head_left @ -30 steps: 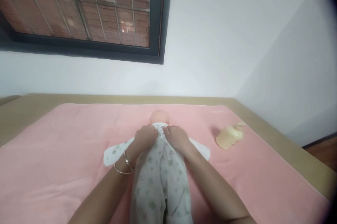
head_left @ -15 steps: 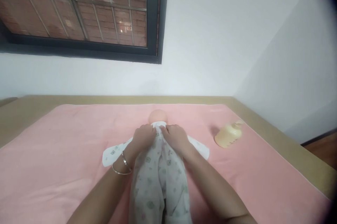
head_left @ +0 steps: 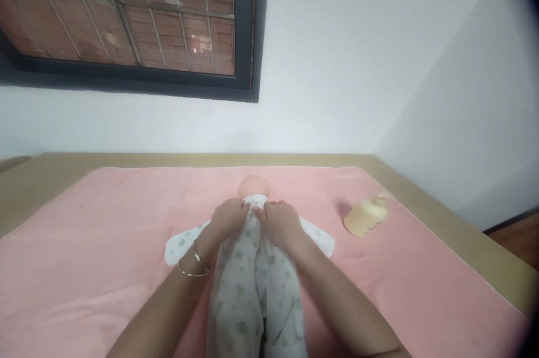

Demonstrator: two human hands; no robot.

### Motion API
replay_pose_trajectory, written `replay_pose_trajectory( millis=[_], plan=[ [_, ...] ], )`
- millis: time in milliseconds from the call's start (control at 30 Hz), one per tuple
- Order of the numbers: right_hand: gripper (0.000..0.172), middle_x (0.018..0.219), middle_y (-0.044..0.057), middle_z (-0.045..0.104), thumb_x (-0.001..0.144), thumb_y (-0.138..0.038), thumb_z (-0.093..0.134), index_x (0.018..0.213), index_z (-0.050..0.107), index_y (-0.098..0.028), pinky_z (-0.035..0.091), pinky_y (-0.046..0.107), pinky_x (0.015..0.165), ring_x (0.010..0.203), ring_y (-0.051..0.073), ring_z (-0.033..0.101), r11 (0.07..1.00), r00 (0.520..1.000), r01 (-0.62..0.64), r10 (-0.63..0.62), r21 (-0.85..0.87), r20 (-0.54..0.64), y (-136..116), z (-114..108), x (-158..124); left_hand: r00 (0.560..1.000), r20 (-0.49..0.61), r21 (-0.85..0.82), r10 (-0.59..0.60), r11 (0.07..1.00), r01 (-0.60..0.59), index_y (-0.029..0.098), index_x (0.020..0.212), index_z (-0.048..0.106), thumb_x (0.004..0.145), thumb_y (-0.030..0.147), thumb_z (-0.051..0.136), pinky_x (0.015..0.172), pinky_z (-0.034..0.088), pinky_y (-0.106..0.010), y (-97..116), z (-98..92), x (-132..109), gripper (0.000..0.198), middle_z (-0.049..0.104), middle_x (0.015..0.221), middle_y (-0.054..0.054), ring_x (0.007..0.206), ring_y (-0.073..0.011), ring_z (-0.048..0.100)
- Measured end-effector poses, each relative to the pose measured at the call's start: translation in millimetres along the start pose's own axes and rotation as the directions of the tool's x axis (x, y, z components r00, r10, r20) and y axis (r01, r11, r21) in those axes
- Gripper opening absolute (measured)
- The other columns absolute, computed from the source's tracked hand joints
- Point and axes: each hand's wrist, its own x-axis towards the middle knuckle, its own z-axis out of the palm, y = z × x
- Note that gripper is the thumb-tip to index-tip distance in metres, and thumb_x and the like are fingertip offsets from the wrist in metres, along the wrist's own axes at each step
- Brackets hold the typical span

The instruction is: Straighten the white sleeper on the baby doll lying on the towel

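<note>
A baby doll with a smooth round head [head_left: 253,186] lies on its back, head at the far end. It wears a white printed baby outfit [head_left: 240,285], whose sleeves spread out to both sides and whose legs run toward me. Just below the collar, my left hand [head_left: 230,216] is closed on the outfit's front, fingers curled and thumb toward the middle. My right hand [head_left: 281,220] grips the cloth opposite, its thumb close to the left one. Both hands and forearms cover parts of the chest and sleeves.
Right of the doll stands a tilted-looking yellowish baby bottle [head_left: 365,216]. A pink sheet [head_left: 105,223] lies under everything, on a tan padded surface [head_left: 311,160]. White wall [head_left: 337,55] and a dark-framed barred window [head_left: 138,69] rise behind.
Almost nothing differs. My right thumb sits slightly lower at the collar, and the view has shifted very slightly; both hands stay on the outfit.
</note>
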Motion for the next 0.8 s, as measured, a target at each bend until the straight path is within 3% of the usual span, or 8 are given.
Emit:
replay_pose_trajectory(
  millis=[167,267,433,600,800],
  plan=[
    [0.072,0.097,0.016,0.068,0.096,-0.055,0.009,0.095,0.068,-0.014,0.040,0.030,0.075,0.092,0.024,0.062,0.981,0.985,-0.041,0.008,0.190,0.170,15.1,7.0,15.2,0.993,-0.075,0.302,0.096,0.951,-0.069,0.013,0.096,0.063,0.089,0.025,0.036,0.076,0.044,-0.040,14.4,8.6,-18.3,0.031,0.064,0.094,-0.015,0.087,-0.0268,0.060],
    [0.073,0.095,0.016,0.068,0.095,-0.056,0.010,0.095,0.069,-0.014,0.040,0.031,0.074,0.089,0.024,0.062,0.982,0.989,-0.036,0.008,0.185,0.149,15.5,4.7,14.0,0.979,-0.150,0.384,0.141,0.920,-0.074,0.012,0.092,0.063,0.085,0.017,0.038,0.075,0.044,-0.042,19.0,14.4,-23.0,0.027,0.062,0.091,-0.015,0.087,-0.0285,0.059],
    [0.069,0.091,0.017,0.068,0.096,-0.053,0.012,0.091,0.068,-0.014,0.040,0.031,0.076,0.088,0.025,0.062,0.996,1.000,0.007,-0.007,0.094,-0.008,4.5,3.6,4.8,0.992,-0.071,0.289,0.101,0.954,-0.076,0.015,0.095,0.062,0.093,0.028,0.027,0.071,0.046,-0.038,3.1,18.2,-7.5,0.038,0.063,0.094,-0.012,0.084,-0.0249,0.060],
    [0.072,0.095,0.016,0.068,0.094,-0.057,0.011,0.094,0.068,-0.014,0.041,0.031,0.072,0.088,0.024,0.063,0.978,0.993,-0.032,0.008,0.206,0.117,15.9,15.3,18.3,0.988,-0.157,0.215,-0.007,0.976,0.041,0.015,0.095,0.062,0.095,0.037,0.025,0.080,0.044,-0.041,-3.4,31.1,3.2,0.043,0.064,0.098,-0.013,0.092,-0.0245,0.059],
    [0.077,0.099,0.017,0.068,0.091,-0.065,0.012,0.098,0.069,-0.014,0.042,0.032,0.075,0.093,0.026,0.063,0.969,0.986,-0.099,0.064,0.228,0.157,21.0,24.7,26.1,0.989,-0.127,0.158,-0.074,0.983,0.094,0.016,0.094,0.063,0.094,0.040,0.025,0.080,0.044,-0.042,-3.9,38.3,6.3,0.045,0.065,0.097,-0.013,0.092,-0.0254,0.061]
  ],
)
